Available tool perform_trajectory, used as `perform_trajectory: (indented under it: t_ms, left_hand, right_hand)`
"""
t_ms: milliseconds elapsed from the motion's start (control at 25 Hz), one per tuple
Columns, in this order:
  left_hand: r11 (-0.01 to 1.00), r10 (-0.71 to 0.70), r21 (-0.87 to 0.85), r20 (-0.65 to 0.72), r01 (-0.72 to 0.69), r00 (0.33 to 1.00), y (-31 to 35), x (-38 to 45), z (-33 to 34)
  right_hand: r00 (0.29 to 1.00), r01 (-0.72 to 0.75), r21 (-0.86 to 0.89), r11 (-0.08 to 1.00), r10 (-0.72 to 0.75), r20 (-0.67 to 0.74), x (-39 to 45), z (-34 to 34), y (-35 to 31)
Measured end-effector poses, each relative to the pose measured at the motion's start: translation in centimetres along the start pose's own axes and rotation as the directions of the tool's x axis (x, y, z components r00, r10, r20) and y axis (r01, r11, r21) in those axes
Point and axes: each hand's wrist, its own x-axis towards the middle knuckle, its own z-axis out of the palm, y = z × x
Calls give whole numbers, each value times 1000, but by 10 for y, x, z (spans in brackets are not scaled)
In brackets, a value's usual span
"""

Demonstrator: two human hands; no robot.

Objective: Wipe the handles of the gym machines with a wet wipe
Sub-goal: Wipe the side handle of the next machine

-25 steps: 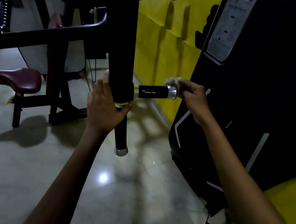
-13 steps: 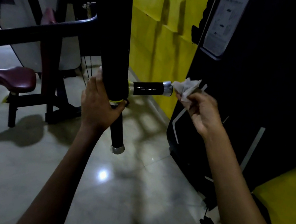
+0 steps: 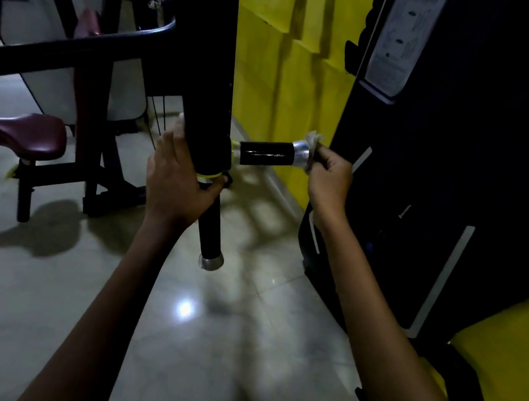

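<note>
Right hand [image 3: 327,175] pinches a crumpled white wet wipe [image 3: 314,142] against the silver-capped black horizontal handle [image 3: 268,154]; left hand [image 3: 179,183] grips the black vertical bar [image 3: 205,87].

Both forearms bare, no sleeves; left hand [image 3: 178,183], right hand [image 3: 328,180] ungloved.

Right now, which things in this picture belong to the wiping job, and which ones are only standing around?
Part of the job:
- wet wipe, pinched by the right hand
- horizontal handle, wipe at its silver end cap
- vertical handle
- left hand, holding the black post

Only standing around:
- maroon seat
- instruction label
- yellow wall
</note>
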Motion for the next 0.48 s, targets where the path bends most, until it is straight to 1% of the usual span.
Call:
perform_trajectory:
  t_ms: [40,80,120,160,200,240,280,320,360,400,480]
  left_hand:
    - [1000,-5,2,5,5,1000,1,0,0]
    - [1000,-10,6,7,10,1000,1,0,0]
    - [1000,-13,8,8,13,1000,0,0,-1]
    - [1000,-13,4,8,13,1000,-1,0,-1]
    - [1000,-9,0,8,9,1000,-2,1,-2]
    - [1000,-4,-1,8,4,1000,-3,2,-2]
    - [1000,0,-1,11,0,1000,-4,2,-3]
    - [1000,0,0,15,0,1000,-4,1,-4]
    - [1000,-1,0,16,1,1000,-3,1,-4]
    - [1000,-5,-2,17,5,1000,-2,0,-4]
    - [1000,-7,-8,19,7,1000,-1,-1,-5]
  right_hand:
    - [997,80,-43,996,-80,-8,-3,1,-7]
    - [982,189,-108,976,-191,-5,-12,2,-13]
    - [945,324,-192,926,-327,15,-20,2,-12]
    - [888,451,-299,841,-456,59,-28,2,-6]
    - [816,558,-409,722,-566,115,-32,0,0]
    - [763,606,-507,613,-630,149,-29,-2,5]
    - [724,612,-581,536,-675,141,-25,-2,8]
    - [702,601,-619,505,-704,107,-23,0,7]
    - [696,595,-616,517,-714,73,-24,4,4]
    - [707,597,-578,556,-706,50,-29,10,0]
    - [755,597,-462,656,-654,46,-41,22,-5]
